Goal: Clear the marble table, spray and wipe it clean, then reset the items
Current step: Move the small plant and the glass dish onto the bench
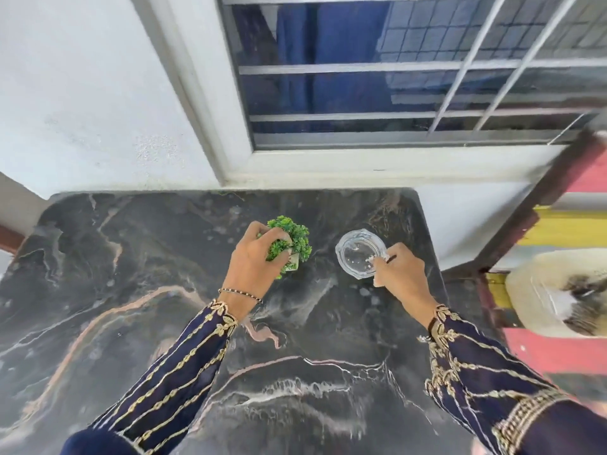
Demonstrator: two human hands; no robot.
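Plainly, two small things stand on the dark marble table [138, 290], toward its far side near the window wall: a little artificial plant [292, 239] in a pale pot, and just to its right, apart from it, a clear glass dish [359, 254] (it looks like an ashtray, though I cannot be sure).

The plant should be very light; its plastic foliage is springy and will give under the fingers, so the firm pot at its base is the better place to hold. Squeezing only the leaves risks it tilting or slipping out. The glass dish is stiff, smooth and breakable, probably heavy for its size, and likely slippery; its thick rim offers the surest purchase, best with a thumb inside and fingers outside.

The left hand [253, 267] is curled over the plant from the near side, fingers wrapped into the foliage and down toward the pot, which tilts a little. The right hand [399, 274] reaches in from the right, fingertips pinching the dish's near-right rim, with one finger inside the bowl. Whether either thing has left the marble I cannot tell. Both forearms, in dark blue sleeves with gold embroidery, stretch forward, wrists fairly straight; a beaded bracelet [239, 295] circles the left wrist.
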